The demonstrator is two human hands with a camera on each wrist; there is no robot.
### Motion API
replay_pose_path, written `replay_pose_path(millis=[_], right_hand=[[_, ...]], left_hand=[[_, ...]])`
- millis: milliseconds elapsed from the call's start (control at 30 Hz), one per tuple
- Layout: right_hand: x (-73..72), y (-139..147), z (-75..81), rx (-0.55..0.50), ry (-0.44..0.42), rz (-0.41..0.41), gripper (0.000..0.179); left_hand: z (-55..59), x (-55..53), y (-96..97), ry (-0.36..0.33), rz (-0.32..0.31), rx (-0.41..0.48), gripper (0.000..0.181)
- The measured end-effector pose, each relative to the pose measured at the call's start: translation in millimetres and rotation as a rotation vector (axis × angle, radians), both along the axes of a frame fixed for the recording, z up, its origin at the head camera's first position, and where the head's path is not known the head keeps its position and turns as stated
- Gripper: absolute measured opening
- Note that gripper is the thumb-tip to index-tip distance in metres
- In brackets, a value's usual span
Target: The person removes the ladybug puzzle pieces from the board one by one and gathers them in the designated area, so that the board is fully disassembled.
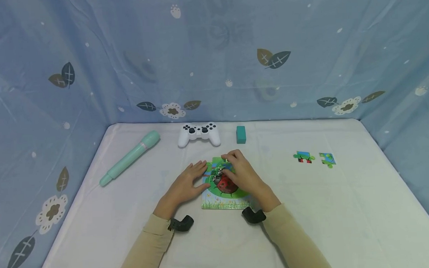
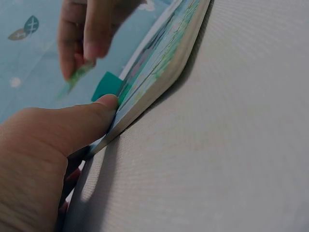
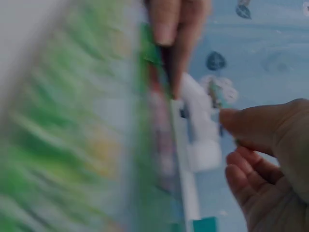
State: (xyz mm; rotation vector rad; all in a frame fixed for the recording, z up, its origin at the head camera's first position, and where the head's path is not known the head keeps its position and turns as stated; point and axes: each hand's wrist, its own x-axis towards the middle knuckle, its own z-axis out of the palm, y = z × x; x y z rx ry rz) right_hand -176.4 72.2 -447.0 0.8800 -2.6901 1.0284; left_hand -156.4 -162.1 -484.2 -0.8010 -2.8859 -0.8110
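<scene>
Puzzle [image 1: 224, 204] lies flat on white table [image 1: 345, 220], front and centre, ladybug picture face up. Left hand [image 1: 183, 187] touches its left edge, fingers fairly straight, thumb spread apart, no piece in grip. Right hand [image 1: 247, 175] is over the puzzle's right part, pinching a small green piece [image 2: 76, 79] between thumb and fingers, raised off the board in the left wrist view; piece blurred, its print unclear. Two loose pieces [image 1: 303, 157] lie well off to the right, near each other, not touching. Behind puzzle: white controller [image 1: 199, 136], teal block [image 1: 241, 135] to its right. Teal wand [image 1: 130, 158] lies slanted at back left. Blue patterned curtain [image 1: 212, 71] behind table.
</scene>
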Motion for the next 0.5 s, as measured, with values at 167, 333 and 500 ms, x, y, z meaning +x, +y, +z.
replay_pose_path(millis=[167, 333, 500], right_hand=[[-5.5, 21, 12.4, -0.003, -0.005, -0.023, 0.043], [-14.8, 52, 13.3, -0.019, 0.003, -0.070, 0.044], [-23.6, 92, 7.5, 0.017, -0.010, -0.139, 0.042]], left_hand=[[-0.5, -0.6, -0.5, -0.005, 0.002, 0.002, 0.068], [-2.0, -0.6, -1.0, 0.008, 0.000, 0.008, 0.068], [-2.4, -0.1, -1.6, 0.013, 0.000, 0.004, 0.069]])
